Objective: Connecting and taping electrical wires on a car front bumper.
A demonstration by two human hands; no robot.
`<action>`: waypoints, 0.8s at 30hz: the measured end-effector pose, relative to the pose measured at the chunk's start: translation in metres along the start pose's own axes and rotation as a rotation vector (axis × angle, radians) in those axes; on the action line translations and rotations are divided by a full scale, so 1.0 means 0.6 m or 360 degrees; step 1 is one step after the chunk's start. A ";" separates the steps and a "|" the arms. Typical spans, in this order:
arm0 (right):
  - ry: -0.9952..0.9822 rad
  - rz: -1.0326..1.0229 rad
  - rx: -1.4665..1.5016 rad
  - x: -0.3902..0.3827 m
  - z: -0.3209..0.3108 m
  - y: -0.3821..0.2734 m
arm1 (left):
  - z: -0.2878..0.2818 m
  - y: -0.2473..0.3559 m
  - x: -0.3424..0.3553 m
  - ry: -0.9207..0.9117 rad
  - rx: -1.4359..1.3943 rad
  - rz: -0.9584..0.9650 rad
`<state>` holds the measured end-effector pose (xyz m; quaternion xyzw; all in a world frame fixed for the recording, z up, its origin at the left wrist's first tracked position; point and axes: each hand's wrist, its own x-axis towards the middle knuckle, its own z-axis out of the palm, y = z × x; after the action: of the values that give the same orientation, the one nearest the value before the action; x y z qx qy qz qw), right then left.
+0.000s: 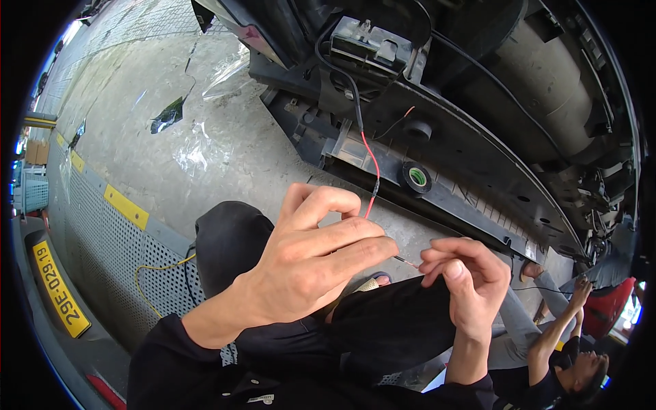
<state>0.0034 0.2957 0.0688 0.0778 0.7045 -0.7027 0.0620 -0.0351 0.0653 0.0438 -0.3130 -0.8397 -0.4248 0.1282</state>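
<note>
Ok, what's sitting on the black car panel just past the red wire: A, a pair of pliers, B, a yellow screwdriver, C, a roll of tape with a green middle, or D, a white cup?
C: a black roll of tape with a green middle lies flat on the black panel, to the right of the red wire.

The red wire (370, 174) vanishes behind the left hand (321, 253) (its stripped tip too thin to tell), co-worker (567, 355) cut off at the lower rim
</note>
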 end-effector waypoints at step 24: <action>-0.0051 -0.0742 -0.0705 -0.013 0.026 0.045 | -0.005 -0.010 0.002 0.0087 -0.0061 -0.0143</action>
<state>0.0163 0.2801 0.0437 -0.1122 0.8381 -0.5287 -0.0743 -0.0397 0.0609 0.0423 -0.2657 -0.8408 -0.4544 0.1260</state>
